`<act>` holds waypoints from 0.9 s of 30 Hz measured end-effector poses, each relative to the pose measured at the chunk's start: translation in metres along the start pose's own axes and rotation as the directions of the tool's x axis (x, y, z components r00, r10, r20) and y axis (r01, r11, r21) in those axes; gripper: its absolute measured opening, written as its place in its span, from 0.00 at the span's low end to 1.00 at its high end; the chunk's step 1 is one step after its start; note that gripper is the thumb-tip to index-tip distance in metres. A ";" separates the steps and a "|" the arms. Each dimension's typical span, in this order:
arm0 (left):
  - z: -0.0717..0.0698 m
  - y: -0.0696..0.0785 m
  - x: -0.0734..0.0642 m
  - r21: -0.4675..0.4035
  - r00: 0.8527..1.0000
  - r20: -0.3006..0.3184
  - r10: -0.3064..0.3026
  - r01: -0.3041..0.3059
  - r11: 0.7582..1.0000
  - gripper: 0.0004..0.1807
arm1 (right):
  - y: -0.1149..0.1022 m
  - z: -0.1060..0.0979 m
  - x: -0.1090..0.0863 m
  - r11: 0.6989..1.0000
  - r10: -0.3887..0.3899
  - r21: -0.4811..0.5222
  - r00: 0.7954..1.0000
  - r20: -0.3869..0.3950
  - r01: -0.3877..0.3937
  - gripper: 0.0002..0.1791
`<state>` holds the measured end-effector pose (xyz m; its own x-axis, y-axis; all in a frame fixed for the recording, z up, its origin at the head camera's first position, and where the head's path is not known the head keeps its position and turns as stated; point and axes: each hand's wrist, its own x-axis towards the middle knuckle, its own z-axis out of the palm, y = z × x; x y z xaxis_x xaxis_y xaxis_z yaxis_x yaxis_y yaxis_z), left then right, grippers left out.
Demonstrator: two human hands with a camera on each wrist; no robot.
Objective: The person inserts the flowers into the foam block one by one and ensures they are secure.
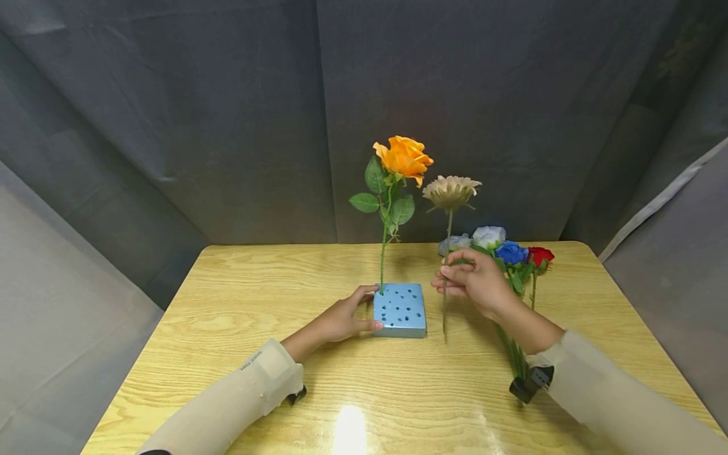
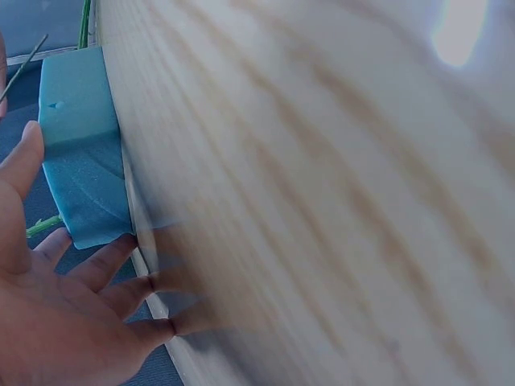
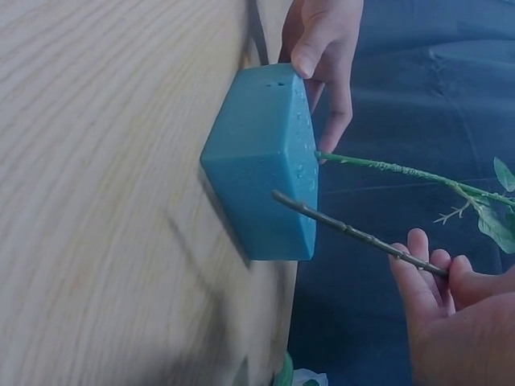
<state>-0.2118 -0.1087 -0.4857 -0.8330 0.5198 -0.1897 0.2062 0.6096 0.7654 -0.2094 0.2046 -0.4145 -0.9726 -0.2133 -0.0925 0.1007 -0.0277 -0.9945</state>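
A light-blue floral foam block point(image 1: 400, 310), its top dotted with holes, sits on the table. An orange artificial rose point(image 1: 403, 158) stands upright in its back left part. My left hand point(image 1: 341, 319) holds the block at its left side, thumb at the front corner and index finger at the back, as the left wrist view point(image 2: 76, 314) also shows. To the right of the block, my right hand point(image 1: 478, 281) pinches the stem of a beige daisy-like flower point(image 1: 450, 191) between thumb and fingers. The stem's lower end point(image 3: 322, 219) hangs free, apart from the block.
Behind and below my right forearm lies a bunch of artificial flowers: pale white-blue ones point(image 1: 488, 236), a blue one point(image 1: 512, 253) and a red rose point(image 1: 540, 255). Their green stems point(image 1: 517, 360) point toward me. A dark curtain point(image 1: 267, 126) hangs beyond the wooden table point(image 1: 239, 297).
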 end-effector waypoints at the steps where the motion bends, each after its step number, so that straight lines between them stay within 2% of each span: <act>1: 0.000 0.000 0.000 0.000 1.000 0.000 -0.001 0.001 1.000 0.47 | -0.001 0.000 0.000 1.000 -0.005 0.004 1.000 -0.001 0.005 0.09; 6: 0.000 -0.001 0.000 0.001 1.000 -0.003 -0.008 0.008 1.000 0.47 | -0.004 0.003 0.003 0.999 -0.037 0.026 0.999 -0.001 0.037 0.06; 12: 0.000 -0.002 0.001 -0.006 1.000 0.003 -0.002 0.002 1.000 0.47 | -0.007 0.004 0.005 0.999 -0.051 -0.002 0.999 -0.010 0.050 0.03; 19: 0.000 -0.001 0.000 0.005 1.000 0.004 -0.003 0.003 1.000 0.47 | -0.009 0.004 0.008 0.998 -0.062 -0.028 0.998 -0.018 0.062 0.05; 27: 0.001 -0.002 0.001 0.011 1.000 0.006 -0.005 0.004 1.000 0.47 | -0.014 0.007 0.011 0.997 -0.071 -0.035 0.997 -0.024 0.070 0.03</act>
<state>-0.2127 -0.1089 -0.4875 -0.8309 0.5205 -0.1967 0.2083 0.6187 0.7575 -0.2196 0.1956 -0.4010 -0.9820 -0.1874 -0.0232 0.0251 -0.0078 -0.9997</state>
